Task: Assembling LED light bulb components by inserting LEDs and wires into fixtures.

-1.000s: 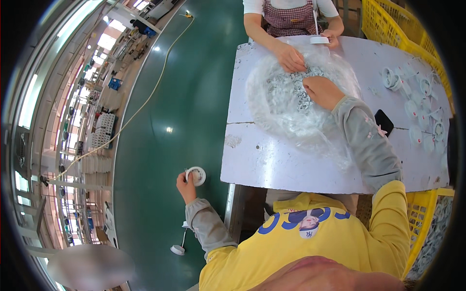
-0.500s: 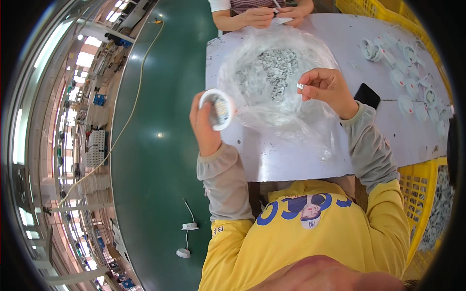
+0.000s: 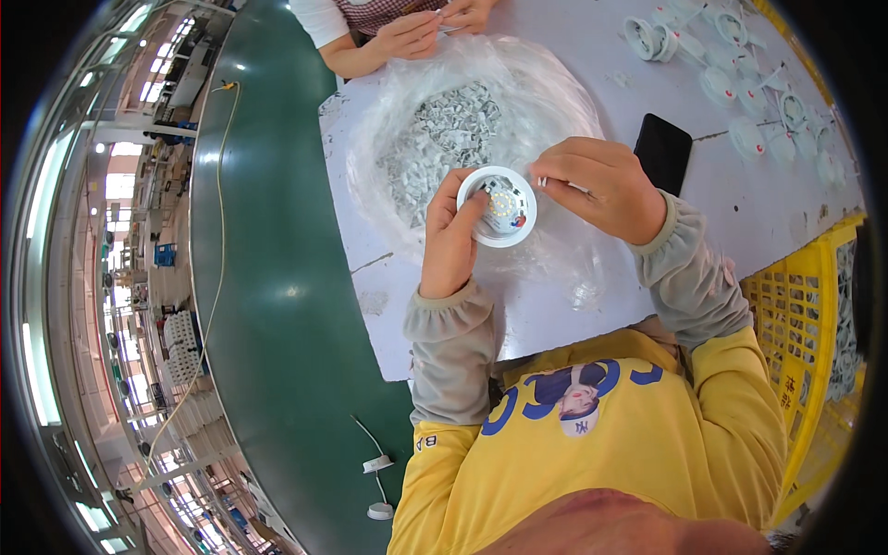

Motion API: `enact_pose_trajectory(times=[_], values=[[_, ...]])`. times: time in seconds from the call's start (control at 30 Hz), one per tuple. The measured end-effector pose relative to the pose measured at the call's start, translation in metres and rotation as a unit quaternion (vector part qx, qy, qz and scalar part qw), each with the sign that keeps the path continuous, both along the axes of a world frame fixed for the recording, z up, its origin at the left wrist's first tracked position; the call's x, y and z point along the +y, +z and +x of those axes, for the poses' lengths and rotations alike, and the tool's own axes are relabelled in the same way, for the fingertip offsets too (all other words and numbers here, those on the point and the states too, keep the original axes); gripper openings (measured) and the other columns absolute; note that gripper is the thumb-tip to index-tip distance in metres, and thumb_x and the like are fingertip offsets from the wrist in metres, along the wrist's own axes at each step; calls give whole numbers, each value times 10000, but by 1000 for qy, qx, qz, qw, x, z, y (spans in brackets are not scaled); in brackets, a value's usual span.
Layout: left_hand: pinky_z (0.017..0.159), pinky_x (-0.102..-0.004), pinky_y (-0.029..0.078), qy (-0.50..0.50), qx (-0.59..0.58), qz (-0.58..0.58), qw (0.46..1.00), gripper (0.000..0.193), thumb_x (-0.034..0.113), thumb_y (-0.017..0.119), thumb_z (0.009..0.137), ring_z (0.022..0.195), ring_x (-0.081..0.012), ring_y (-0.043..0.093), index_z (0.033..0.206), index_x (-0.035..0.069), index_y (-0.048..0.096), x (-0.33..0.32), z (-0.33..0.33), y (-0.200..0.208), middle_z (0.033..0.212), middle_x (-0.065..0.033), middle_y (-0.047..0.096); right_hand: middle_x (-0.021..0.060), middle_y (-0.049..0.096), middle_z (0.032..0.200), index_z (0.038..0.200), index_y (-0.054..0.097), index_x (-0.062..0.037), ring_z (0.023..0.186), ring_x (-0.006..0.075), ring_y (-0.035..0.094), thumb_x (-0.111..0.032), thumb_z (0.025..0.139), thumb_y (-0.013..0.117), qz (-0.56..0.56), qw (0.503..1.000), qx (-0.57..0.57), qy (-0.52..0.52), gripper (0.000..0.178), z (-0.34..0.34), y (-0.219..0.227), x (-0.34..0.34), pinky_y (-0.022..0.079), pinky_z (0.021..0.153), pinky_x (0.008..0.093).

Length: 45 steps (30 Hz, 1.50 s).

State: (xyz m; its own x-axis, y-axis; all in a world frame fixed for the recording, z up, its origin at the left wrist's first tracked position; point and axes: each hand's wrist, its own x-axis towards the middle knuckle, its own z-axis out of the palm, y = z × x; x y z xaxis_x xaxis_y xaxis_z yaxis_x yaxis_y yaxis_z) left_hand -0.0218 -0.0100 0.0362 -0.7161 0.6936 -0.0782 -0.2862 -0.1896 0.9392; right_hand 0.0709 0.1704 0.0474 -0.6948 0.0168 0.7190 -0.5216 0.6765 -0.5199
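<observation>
My left hand (image 3: 451, 242) grips a round white lamp housing (image 3: 497, 207) by its rim, the thumb reaching inside. Its open face is turned up and shows a ring of small yellow LEDs on a board. Just right of it, my right hand (image 3: 597, 190) pinches a tiny white clip-like piece (image 3: 542, 182) between thumb and fingertips, apart from the housing. Beyond both hands lies a clear plastic bag (image 3: 555, 92), spread open, full of small grey-white pieces (image 3: 453, 129).
A black phone (image 3: 663, 153) lies right of my right hand. Several white lamp parts (image 3: 740, 88) are scattered at the far right. A co-worker's hands (image 3: 416, 35) work at the far edge. Yellow crates (image 3: 795, 296) stand at the right. Two white lamps (image 3: 377, 464) rest on the green surface.
The lamp housing in my left hand has moved right and turned its open face up. My right hand has come close beside it, still pinching the small piece. The view has shifted.
</observation>
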Motion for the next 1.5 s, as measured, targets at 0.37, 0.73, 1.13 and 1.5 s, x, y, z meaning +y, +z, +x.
enact_pose_trajectory(times=[0.37, 0.73, 1.13, 1.5], values=[[709, -204, 438, 0, 31, -18, 999, 227, 27, 568, 801, 817, -73, 551, 1021, -16, 532, 8, 7, -9, 904, -44, 596, 55, 607, 756, 878, 574, -7, 601, 125, 566, -16, 754, 592, -116, 981, -157, 6, 125, -7, -9, 4, 440, 532, 258], [622, -192, 430, -19, 148, -48, 988, 138, 66, 605, 801, 765, -63, 542, 917, 12, 552, -3, 6, -12, 826, -16, 580, 89, 623, 887, 1067, 507, 19, 745, 106, 595, -76, 873, 505, -408, 868, -227, 169, 215, -12, -11, 4, 486, 680, 221], [661, -221, 458, 137, 228, -82, 960, 224, 10, 527, 794, 763, -99, 534, 1004, 9, 449, -3, 12, -4, 867, -53, 545, 8, 560, 773, 984, 538, -22, 630, 48, 493, -120, 846, 539, -457, 843, -213, 186, 169, -11, -15, 12, 418, 574, 180], [629, -198, 413, 69, 119, -36, 990, 136, 135, 548, 859, 706, -51, 497, 879, 4, 520, 0, 18, -5, 762, -14, 557, 13, 548, 749, 911, 500, -16, 627, 58, 521, -15, 806, 529, -265, 947, -167, 76, 109, -13, -30, -4, 451, 586, 209]])
